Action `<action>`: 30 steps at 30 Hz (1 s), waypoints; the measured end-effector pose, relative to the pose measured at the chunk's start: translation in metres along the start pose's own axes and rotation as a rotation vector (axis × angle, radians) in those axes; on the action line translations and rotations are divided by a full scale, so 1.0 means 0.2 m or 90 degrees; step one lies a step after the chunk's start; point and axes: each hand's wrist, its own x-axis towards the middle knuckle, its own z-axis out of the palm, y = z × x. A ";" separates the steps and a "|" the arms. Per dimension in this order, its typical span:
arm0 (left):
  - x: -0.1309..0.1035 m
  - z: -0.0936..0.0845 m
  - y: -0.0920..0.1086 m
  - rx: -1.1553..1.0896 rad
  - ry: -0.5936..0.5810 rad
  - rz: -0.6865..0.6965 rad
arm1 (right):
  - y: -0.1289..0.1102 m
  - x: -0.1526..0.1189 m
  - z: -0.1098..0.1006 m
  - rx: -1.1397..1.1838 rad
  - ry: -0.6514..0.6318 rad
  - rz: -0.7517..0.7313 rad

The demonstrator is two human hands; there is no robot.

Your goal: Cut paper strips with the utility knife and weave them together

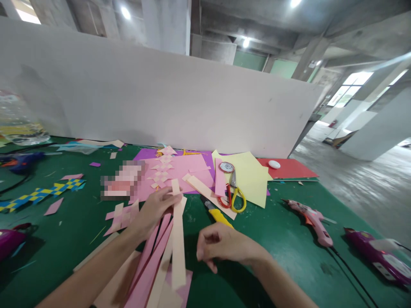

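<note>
Pink-and-cream paper strips (178, 244), largely unwoven, pinched by left hand (158, 209); right hand (223, 243) empty, half-curled; woven paper band (166, 165) beyond, apparently further along.

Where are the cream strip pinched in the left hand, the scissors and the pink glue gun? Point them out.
Cream strip (178, 252): head view, on its lower length.
Scissors (233, 180): head view, on the metal just above the handles.
Pink glue gun (323, 236): head view, on its handle.

Scissors (233, 184) behind, right of knife (217, 212)
</note>
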 end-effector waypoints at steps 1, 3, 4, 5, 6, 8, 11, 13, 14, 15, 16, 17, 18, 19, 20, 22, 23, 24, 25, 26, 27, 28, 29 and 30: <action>0.00 0.00 0.00 0.039 -0.021 -0.012 | 0.00 0.00 -0.01 -0.020 0.065 -0.024; -0.01 0.01 -0.01 0.127 -0.034 -0.020 | 0.01 0.02 -0.04 -0.071 0.218 -0.078; -0.01 0.02 -0.02 0.168 -0.033 -0.014 | 0.02 0.03 -0.06 -0.102 0.292 -0.100; -0.02 0.02 -0.02 0.204 -0.031 -0.006 | 0.02 0.03 -0.08 -0.133 0.355 -0.118; -0.02 0.02 -0.02 0.233 -0.032 0.003 | 0.03 0.04 -0.10 -0.164 0.410 -0.132; -0.02 0.03 -0.03 0.274 -0.042 0.022 | 0.04 0.04 -0.13 -0.213 0.490 -0.153; -0.03 0.03 -0.03 0.321 -0.045 0.053 | 0.04 0.04 -0.14 -0.291 0.547 -0.171; -0.03 0.03 -0.05 0.353 -0.041 0.078 | 0.05 0.04 -0.13 -0.362 0.560 -0.182; -0.03 0.03 -0.06 0.374 -0.039 0.095 | 0.05 0.05 -0.13 -0.392 0.561 -0.187; -0.03 0.03 -0.07 0.400 -0.037 0.113 | 0.05 0.05 -0.12 -0.417 0.563 -0.190; -0.03 0.02 -0.08 0.430 -0.033 0.134 | 0.06 0.05 -0.12 -0.436 0.565 -0.195; -0.03 0.01 -0.10 0.462 -0.030 0.152 | 0.06 0.05 -0.12 -0.451 0.568 -0.200; -0.02 0.01 -0.11 0.491 -0.025 0.168 | 0.06 0.06 -0.12 -0.464 0.572 -0.205; -0.02 0.00 -0.12 0.514 -0.022 0.180 | 0.07 0.05 -0.12 -0.473 0.577 -0.211; -0.02 0.00 -0.13 0.528 -0.017 0.188 | 0.06 0.05 -0.12 -0.480 0.580 -0.214; -0.02 -0.01 -0.14 0.537 -0.008 0.194 | 0.05 0.05 -0.12 -0.496 0.579 -0.215; -0.02 -0.01 -0.14 0.547 -0.005 0.193 | 0.04 0.04 -0.12 -0.513 0.569 -0.211; -0.02 -0.01 -0.13 0.572 -0.003 0.193 | 0.02 0.04 -0.12 -0.541 0.555 -0.203; -0.02 0.00 -0.13 0.613 -0.004 0.195 | 0.01 0.03 -0.12 -0.584 0.541 -0.187; -0.02 0.00 -0.13 0.667 -0.007 0.200 | -0.01 0.03 -0.12 -0.635 0.524 -0.168; -0.02 0.00 -0.12 0.723 -0.011 0.207 | -0.03 0.04 -0.12 -0.686 0.510 -0.146; -0.03 0.01 -0.12 0.771 -0.013 0.215 | -0.05 0.05 -0.13 -0.731 0.499 -0.125; -0.03 0.01 -0.11 0.804 -0.011 0.223 | -0.07 0.06 -0.14 -0.760 0.489 -0.111; -0.03 0.01 -0.11 0.822 -0.004 0.232 | -0.09 0.08 -0.15 -0.773 0.481 -0.106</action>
